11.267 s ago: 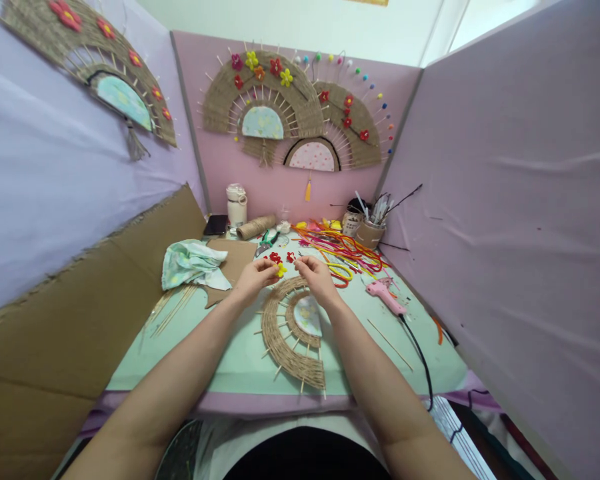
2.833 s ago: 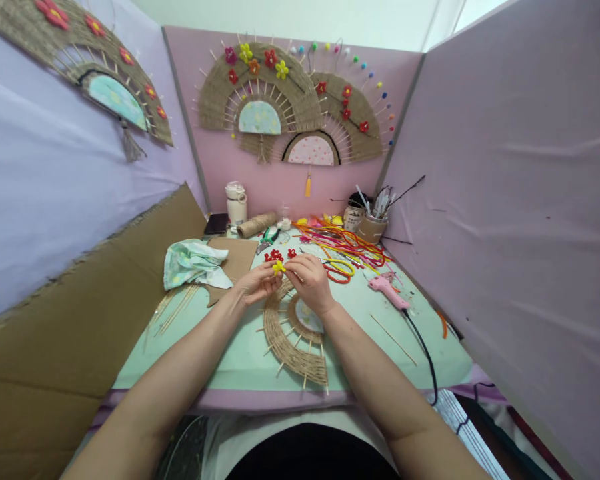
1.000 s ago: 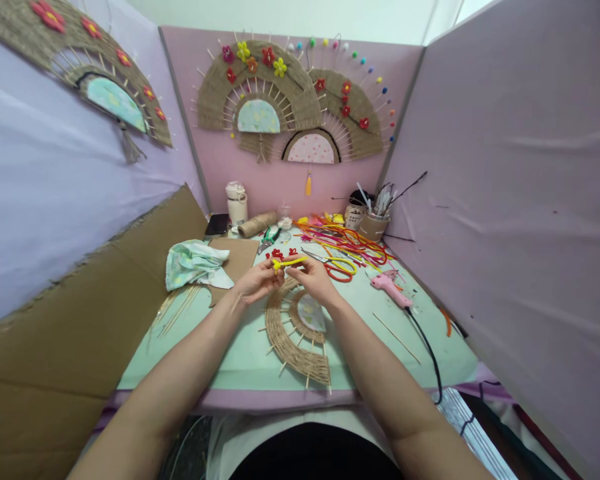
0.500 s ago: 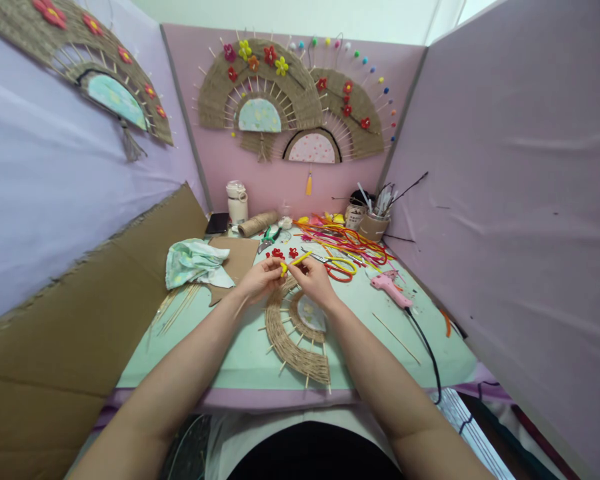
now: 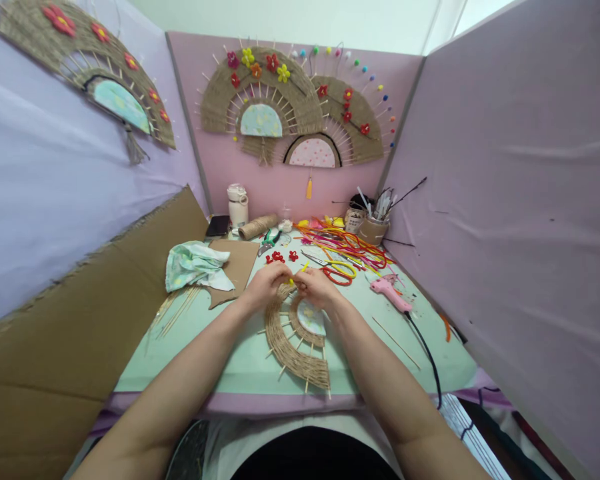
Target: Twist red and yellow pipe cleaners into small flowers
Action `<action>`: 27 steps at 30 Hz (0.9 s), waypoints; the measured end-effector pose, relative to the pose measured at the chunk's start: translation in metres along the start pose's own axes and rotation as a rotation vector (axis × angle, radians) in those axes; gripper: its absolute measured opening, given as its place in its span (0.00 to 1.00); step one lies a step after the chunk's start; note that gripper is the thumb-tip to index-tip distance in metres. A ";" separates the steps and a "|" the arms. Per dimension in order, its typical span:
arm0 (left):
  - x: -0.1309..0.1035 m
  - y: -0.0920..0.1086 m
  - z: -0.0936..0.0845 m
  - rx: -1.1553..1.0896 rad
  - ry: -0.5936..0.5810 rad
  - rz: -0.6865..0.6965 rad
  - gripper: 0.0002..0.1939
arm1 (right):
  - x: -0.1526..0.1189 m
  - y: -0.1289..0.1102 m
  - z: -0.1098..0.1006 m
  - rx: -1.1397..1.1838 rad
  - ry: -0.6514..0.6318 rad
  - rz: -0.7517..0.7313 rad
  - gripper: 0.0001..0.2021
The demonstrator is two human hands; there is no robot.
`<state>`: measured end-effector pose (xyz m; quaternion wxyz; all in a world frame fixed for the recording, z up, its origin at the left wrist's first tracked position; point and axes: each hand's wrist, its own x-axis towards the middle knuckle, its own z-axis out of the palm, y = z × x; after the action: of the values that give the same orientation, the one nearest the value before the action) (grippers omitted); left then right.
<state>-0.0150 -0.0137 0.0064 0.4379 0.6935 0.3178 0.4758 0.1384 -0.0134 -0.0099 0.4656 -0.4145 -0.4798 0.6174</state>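
Note:
My left hand [image 5: 273, 281] and my right hand [image 5: 314, 285] meet above the table, both with fingers pinched on a yellow pipe cleaner [image 5: 305, 267]. Its upper end sticks up by my right fingers; the rest is mostly hidden by my hands. Beneath them lies a twine-woven fan [image 5: 293, 353] with wooden sticks poking from its rim and a pale patterned centre. Just beyond my fingers are small red pipe-cleaner flowers [image 5: 276, 257]. To the right of these lie scissors [image 5: 337, 270] with red and yellow handles.
A pink glue gun [image 5: 391, 293] with its black cord lies at right, near a thin stick [image 5: 396, 343]. Behind are bright pipe cleaners [image 5: 350, 241], green-handled pliers [image 5: 269, 241] and a twine roll [image 5: 258, 227]. Crumpled cloth [image 5: 195, 265] and cardboard [image 5: 240, 260] lie at left.
My hands have come closer together and rolled inward, covering more of the yellow pipe cleaner. Less of its free end shows now. The view has shifted slightly.

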 end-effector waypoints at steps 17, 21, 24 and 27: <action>0.004 -0.015 -0.020 -0.892 -0.045 -0.686 0.11 | 0.000 -0.002 -0.004 -0.364 -0.001 -0.581 0.12; 0.003 -0.012 -0.018 -0.926 -0.062 -0.768 0.08 | -0.002 -0.005 -0.004 -0.446 -0.038 -0.736 0.07; 0.002 -0.010 -0.018 -0.930 -0.093 -0.787 0.08 | -0.004 -0.007 -0.004 -0.491 -0.047 -0.815 0.04; 0.001 -0.009 -0.018 -0.918 -0.098 -0.769 0.08 | -0.005 -0.007 -0.004 -0.525 -0.025 -0.823 0.04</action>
<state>-0.0319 -0.0035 0.0014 0.8475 0.2900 0.2871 0.3394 0.1449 -0.0166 -0.0036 0.5449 -0.2865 -0.7489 0.2452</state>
